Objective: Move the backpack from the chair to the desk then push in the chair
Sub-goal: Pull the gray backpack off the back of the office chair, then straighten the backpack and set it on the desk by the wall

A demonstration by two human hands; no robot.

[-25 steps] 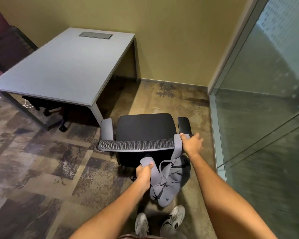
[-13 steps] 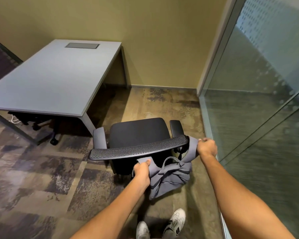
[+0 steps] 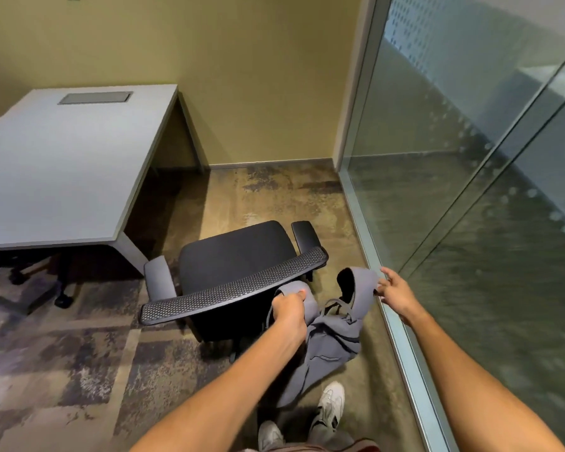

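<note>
Backpack: soft grey fabric backpack (image 3: 327,340) is hanging limp behind the black mesh-backed office chair (image 3: 235,256), well apart from the grey rectangular counter (image 3: 62,174).
Left: left hand (image 3: 287,309) is clenching the left strap (image 3: 296,286).
Right: right hand (image 3: 394,290) is touching the right strap (image 3: 363,285), fingers splayed; hold unclear.
Handling: seemingly light and floppy; the straps are offering the surest hold.

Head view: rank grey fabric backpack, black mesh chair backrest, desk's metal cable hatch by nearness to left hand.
1. Grey fabric backpack: in the left hand.
2. Black mesh chair backrest: just left.
3. Metal cable hatch: far back-left, on grey desk.
</note>
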